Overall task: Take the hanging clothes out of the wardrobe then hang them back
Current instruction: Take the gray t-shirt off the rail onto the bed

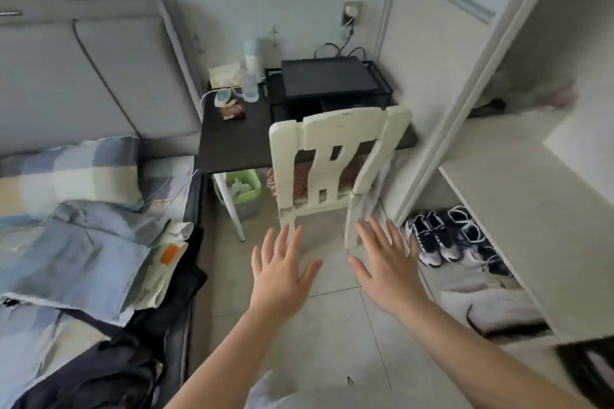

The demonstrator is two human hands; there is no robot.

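My left hand (282, 271) and my right hand (388, 264) are stretched out side by side over the tiled floor, palms down, fingers spread, holding nothing. The open wardrobe (518, 196) stands on the right, with a cream shelf and a sliding door frame. No hanging rail shows in view. Several clothes (89, 252) lie piled on the bed at the left: light blue garments on top, a dark garment (133, 362) draped over the bed's edge. Pale folded fabric (488, 302) lies on the wardrobe floor.
A cream chair (335, 169) stands just beyond my hands, pushed against a black desk (239, 139) with bottles and a black rack. A green bin (239, 192) sits under the desk. Black-and-white sneakers (448, 236) sit in the wardrobe bottom. Bed fills the left.
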